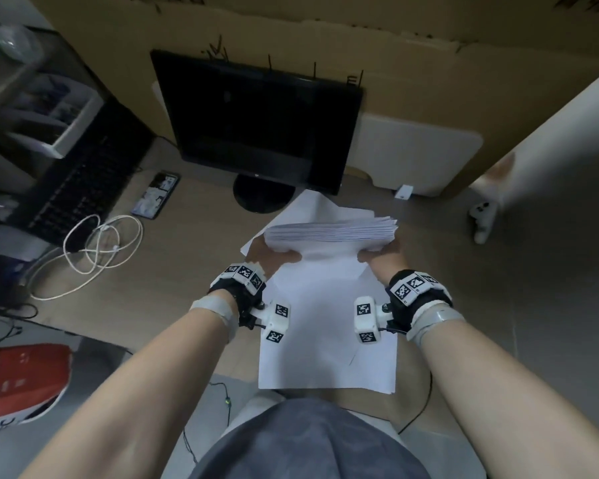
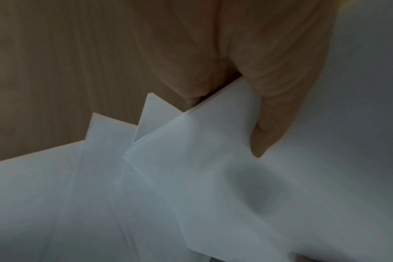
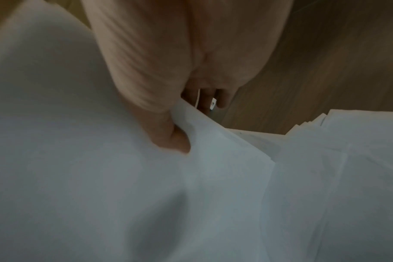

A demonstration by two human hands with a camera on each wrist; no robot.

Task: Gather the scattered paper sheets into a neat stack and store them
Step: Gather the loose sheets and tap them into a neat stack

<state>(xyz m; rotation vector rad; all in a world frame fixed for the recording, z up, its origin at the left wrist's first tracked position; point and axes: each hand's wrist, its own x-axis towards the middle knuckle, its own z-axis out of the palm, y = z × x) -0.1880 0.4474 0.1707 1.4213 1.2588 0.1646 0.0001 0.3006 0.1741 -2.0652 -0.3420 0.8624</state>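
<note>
A thick stack of white paper sheets stands on edge above the wooden desk, held between both hands. My left hand grips its left side; the left wrist view shows the thumb pressed on the front sheet with uneven corners fanned out. My right hand grips the right side, thumb on the front sheet and fingers curled behind. More loose sheets lie flat on the desk beneath my wrists, reaching the near edge.
A black monitor on a round stand is just behind the stack. A keyboard, a phone and a coiled white cable lie to the left. A white controller sits right. A red package is near left.
</note>
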